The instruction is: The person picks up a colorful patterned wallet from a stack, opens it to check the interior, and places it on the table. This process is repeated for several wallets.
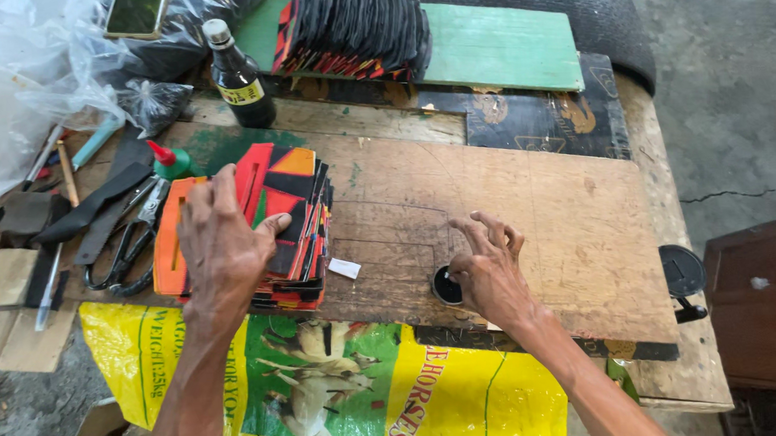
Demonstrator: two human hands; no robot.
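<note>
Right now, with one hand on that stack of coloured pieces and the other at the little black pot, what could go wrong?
1. The stack under the left hand sits fanned and uneven, so a push could slide pieces off the board.
2. The right hand works at the open pot near the board's front edge; a nudge could knock it off or spill it.
3. The scissors lie close beside the left hand and could catch it.

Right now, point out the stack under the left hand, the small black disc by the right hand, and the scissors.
Stack of coloured pieces [304,204]: head view, on its top sheet.
Small black disc [444,287]: head view, on its visible face.
Scissors [123,247]: head view, on the handle.
</note>
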